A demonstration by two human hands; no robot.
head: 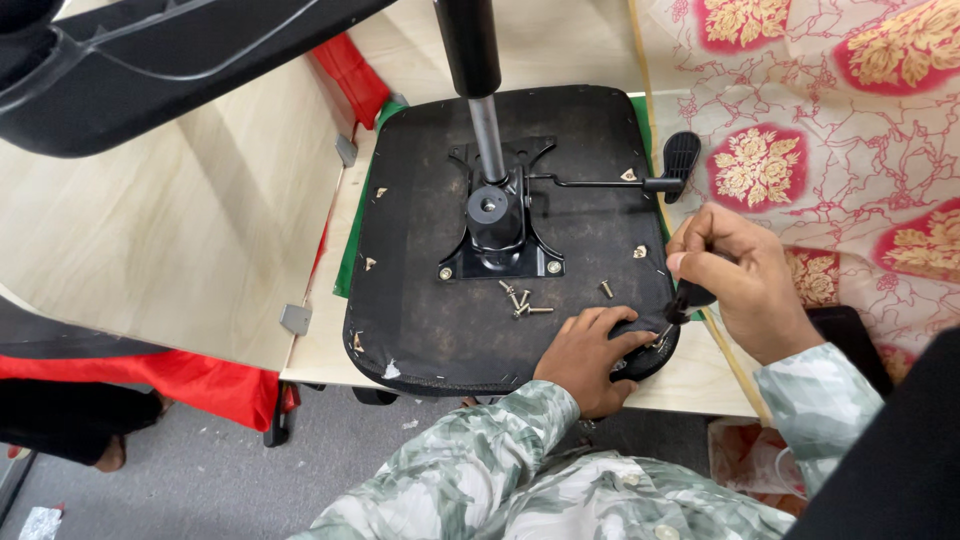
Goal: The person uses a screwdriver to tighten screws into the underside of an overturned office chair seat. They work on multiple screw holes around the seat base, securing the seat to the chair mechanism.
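Head view: an upturned black chair seat [430, 300] lies on a pale wooden bench [200, 220], its metal tilt plate [500, 235] and gas column [485, 120] uppermost. Right hand [740, 280] has its fingers pinched around a black-handled screwdriver [683, 300] at the seat's near right corner. Left hand [590, 355] presses there, fingers spread. Loose screws [522, 298] lie near the plate. Floral cloth [830, 130] hangs right; red fabric [190, 385] below.
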